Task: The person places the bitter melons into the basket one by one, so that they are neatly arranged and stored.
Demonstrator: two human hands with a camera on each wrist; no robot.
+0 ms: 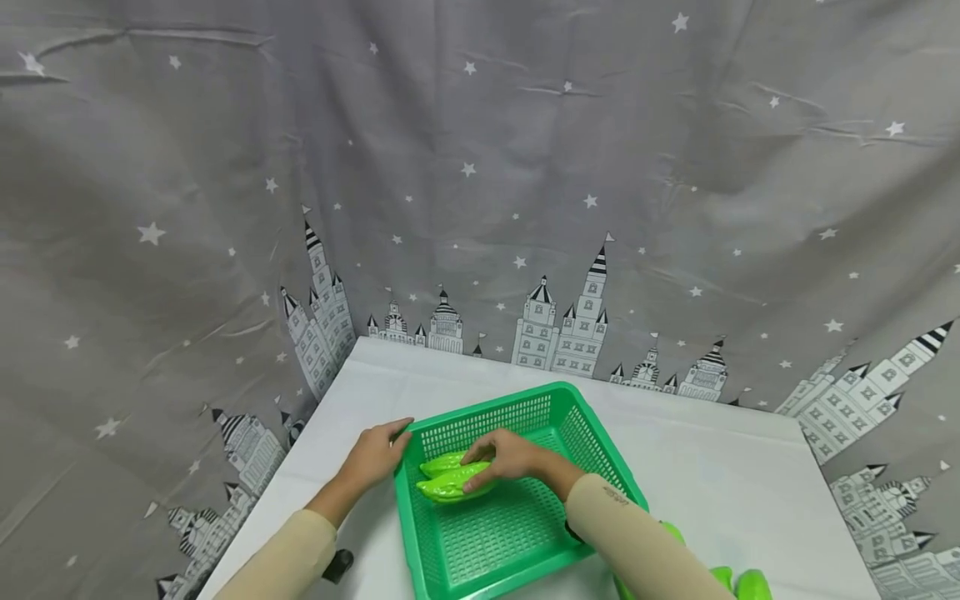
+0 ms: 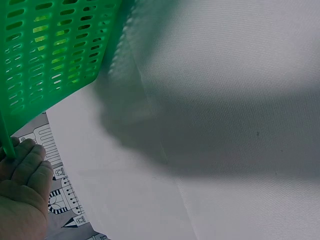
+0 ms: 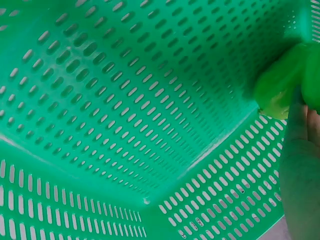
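Observation:
A green plastic basket (image 1: 495,537) with slotted walls stands on the white table, turned at an angle. Its far left corner is held at the rim by my left hand (image 1: 372,457); the left wrist view shows those fingers (image 2: 31,167) at the rim's outer side. Inside, two bright green bitter melons lie side by side near the left wall: the front melon (image 1: 441,487) and the rear melon (image 1: 441,463). My right hand (image 1: 512,457) reaches in from the right and grips the front melon between thumb and fingers. The right wrist view shows a melon (image 3: 280,92) partly cut off.
More green pieces (image 1: 752,586) lie at the table's lower right, partly behind the right sleeve (image 1: 630,533). A small black object (image 1: 339,567) is beside the left sleeve. A grey curtain (image 1: 480,208) with stars and castles hangs behind the table (image 1: 697,475).

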